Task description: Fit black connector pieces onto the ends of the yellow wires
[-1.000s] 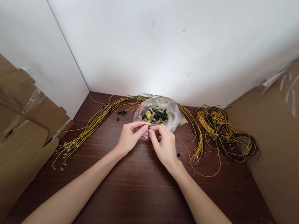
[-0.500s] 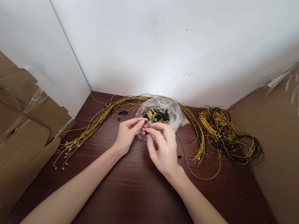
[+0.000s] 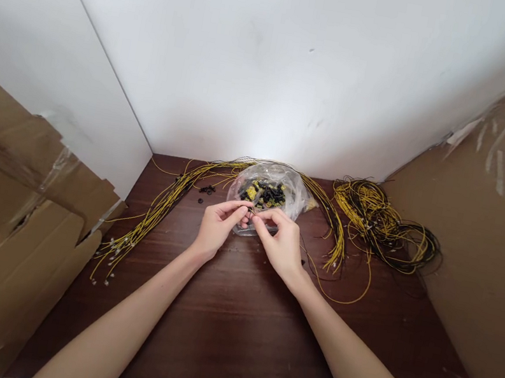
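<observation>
My left hand (image 3: 218,228) and my right hand (image 3: 279,243) meet fingertip to fingertip above the dark wooden table (image 3: 231,314), pinching a small dark piece between them; it is too small to make out. Just behind the fingers lies a clear plastic bag (image 3: 267,195) holding several black and yellow small parts. A thin wire runs from my right hand toward the right. A long bundle of yellow wires (image 3: 151,217) arcs from the front left around behind the bag.
A tangled coil of yellow and black wires (image 3: 382,227) lies at the back right. A few loose black pieces (image 3: 206,190) sit left of the bag. Cardboard sheets (image 3: 4,225) flank the table on the left and cardboard (image 3: 490,242) on the right. A white wall stands behind.
My right hand shifted slightly left and forward half a second ago, then drew back; both hands stay pinched together in front of the bag.
</observation>
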A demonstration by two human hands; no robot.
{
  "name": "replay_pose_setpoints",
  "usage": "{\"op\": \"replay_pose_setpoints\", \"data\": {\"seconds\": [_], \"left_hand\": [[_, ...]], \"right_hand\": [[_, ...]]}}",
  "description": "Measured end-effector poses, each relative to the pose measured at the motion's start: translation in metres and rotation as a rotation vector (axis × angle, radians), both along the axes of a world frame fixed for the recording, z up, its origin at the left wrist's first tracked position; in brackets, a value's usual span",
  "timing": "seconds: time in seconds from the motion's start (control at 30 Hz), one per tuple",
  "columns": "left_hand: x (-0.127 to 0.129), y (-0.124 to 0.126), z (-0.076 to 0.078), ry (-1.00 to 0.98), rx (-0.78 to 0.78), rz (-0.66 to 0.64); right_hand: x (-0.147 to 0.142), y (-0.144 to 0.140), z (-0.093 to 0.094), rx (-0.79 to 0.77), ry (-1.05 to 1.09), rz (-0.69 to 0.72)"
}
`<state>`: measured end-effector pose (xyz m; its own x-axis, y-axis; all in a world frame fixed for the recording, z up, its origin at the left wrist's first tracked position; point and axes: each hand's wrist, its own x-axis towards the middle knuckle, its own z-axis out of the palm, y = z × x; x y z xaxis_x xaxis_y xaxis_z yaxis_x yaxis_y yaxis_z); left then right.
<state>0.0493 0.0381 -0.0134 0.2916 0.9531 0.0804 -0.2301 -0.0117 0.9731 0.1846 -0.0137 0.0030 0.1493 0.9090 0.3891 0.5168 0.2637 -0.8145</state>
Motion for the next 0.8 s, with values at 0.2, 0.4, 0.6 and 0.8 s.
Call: {"op": "replay_pose_setpoints", "data": {"seconds": [0.2, 0.4, 0.6, 0.8], "left_hand": [[0.0007, -0.0005, 0.0008, 0.01, 0.02, -0.042], [0.0016, -0.0061, 0.0042, 0.213, 0.291, -0.045], [0.001, -0.0076, 0.0008, 0.247, 0.401, -0.052], [0.0009, -0.0047, 0.0014, 0.191, 0.341, -0.044]], "right_hand": [[0.0007, 0.0023, -0.0017, -0.033, 0.054, -0.013], [0.0015, 0.0041, -0.0072, -0.008, 0.074, -0.022], [0.0024, 0.0052, -0.0088, -0.027, 0.039, 0.044], [0.0017, 0.006, -0.0087, -0.035, 0.128, 0.048]]}}
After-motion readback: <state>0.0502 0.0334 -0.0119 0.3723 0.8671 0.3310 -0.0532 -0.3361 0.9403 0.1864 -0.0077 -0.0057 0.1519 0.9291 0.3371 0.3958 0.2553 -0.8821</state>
